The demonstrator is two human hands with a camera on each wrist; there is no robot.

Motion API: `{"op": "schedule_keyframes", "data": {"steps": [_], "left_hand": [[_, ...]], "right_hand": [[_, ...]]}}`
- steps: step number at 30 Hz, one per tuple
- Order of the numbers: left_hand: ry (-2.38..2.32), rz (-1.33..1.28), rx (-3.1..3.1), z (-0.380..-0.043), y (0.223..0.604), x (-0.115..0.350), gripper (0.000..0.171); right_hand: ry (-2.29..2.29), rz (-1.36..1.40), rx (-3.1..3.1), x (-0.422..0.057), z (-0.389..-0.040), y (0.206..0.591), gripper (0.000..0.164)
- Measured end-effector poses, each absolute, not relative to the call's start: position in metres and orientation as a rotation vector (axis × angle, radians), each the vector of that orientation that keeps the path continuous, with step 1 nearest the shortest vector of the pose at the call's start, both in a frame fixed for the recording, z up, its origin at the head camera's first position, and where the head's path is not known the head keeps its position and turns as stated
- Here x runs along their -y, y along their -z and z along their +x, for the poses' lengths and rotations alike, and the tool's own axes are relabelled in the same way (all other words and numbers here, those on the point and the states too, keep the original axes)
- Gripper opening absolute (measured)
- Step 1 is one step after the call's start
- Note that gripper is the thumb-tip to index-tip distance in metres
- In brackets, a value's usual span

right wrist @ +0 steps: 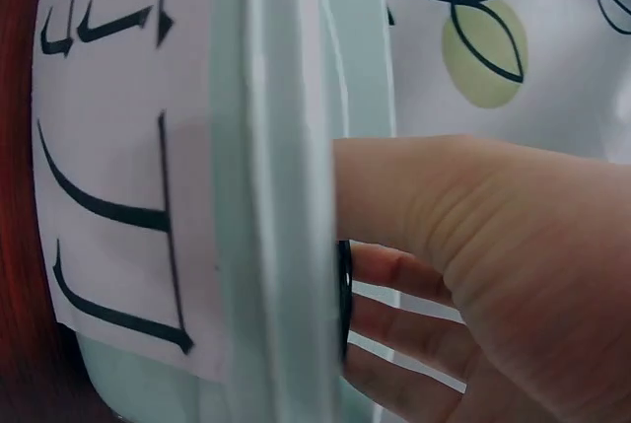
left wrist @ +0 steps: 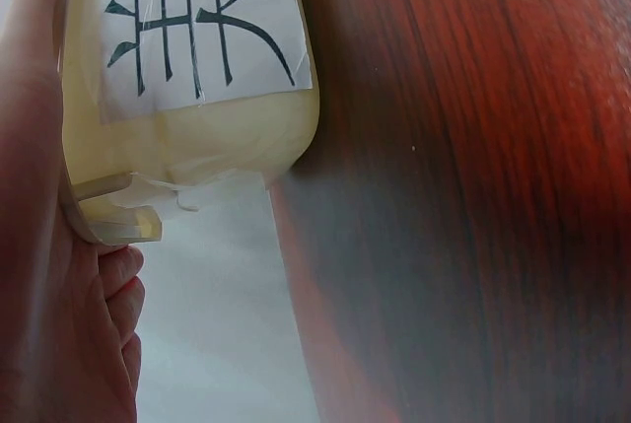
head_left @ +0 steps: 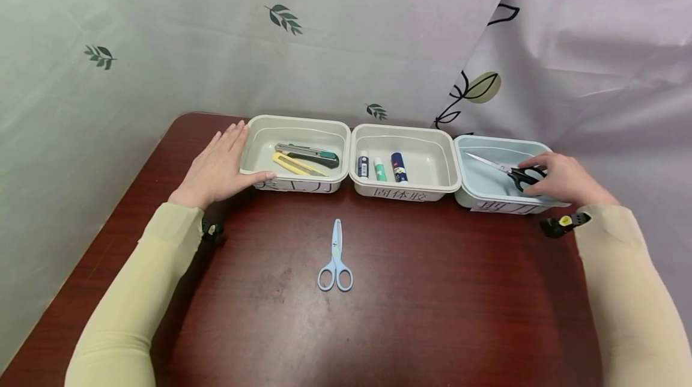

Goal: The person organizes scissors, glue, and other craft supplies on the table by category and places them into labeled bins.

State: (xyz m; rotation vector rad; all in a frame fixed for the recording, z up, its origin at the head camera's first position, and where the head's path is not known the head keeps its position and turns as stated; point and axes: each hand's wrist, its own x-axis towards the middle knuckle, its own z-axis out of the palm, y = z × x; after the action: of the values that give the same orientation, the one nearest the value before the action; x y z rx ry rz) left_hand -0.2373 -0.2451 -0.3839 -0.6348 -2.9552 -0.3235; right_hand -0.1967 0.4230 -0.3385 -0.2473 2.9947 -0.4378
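Observation:
My right hand [head_left: 564,179] reaches over the right end of the light blue bin [head_left: 470,185], thumb and fingers at the handles of the black-handled scissors [head_left: 521,179]. Those scissors lie slanted within the bin, blades pointing left. In the right wrist view the bin wall hides the fingertips and most of the scissors; a dark sliver of handle [right wrist: 345,290] shows. With fingers straight, my left hand [head_left: 218,164] rests against the left end of a cream bin [head_left: 297,121], its thumb along the front rim. That bin holds several utility knives [head_left: 305,155], one of them yellow.
A middle cream bin [head_left: 402,130] with several glue sticks [head_left: 399,167] stands between the other two. Light blue scissors [head_left: 336,258] lie on the dark red table [head_left: 432,291], tips toward the bins. Paper labels mark the bin fronts. A patterned curtain [head_left: 216,44] hangs behind.

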Motion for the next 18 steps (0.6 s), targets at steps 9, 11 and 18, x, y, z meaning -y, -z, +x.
{"op": "schedule_keyframes", "data": {"steps": [9,11,18], "left_hand": [[0.323,-0.636,2.956,-0.238,0.385,0.245,0.115],[0.326,-0.635,2.955,-0.238,0.385,0.246,0.115],[0.326,-0.632,2.949,-0.238,0.385,0.246,0.116]], "right_hand": [[0.409,-0.271,-2.963,-0.421,-0.204,0.349,0.051],[0.417,-0.273,-2.960,-0.420,-0.205,0.350,0.051],[0.412,-0.276,-2.961,-0.420,-0.205,0.354,0.056]]}}
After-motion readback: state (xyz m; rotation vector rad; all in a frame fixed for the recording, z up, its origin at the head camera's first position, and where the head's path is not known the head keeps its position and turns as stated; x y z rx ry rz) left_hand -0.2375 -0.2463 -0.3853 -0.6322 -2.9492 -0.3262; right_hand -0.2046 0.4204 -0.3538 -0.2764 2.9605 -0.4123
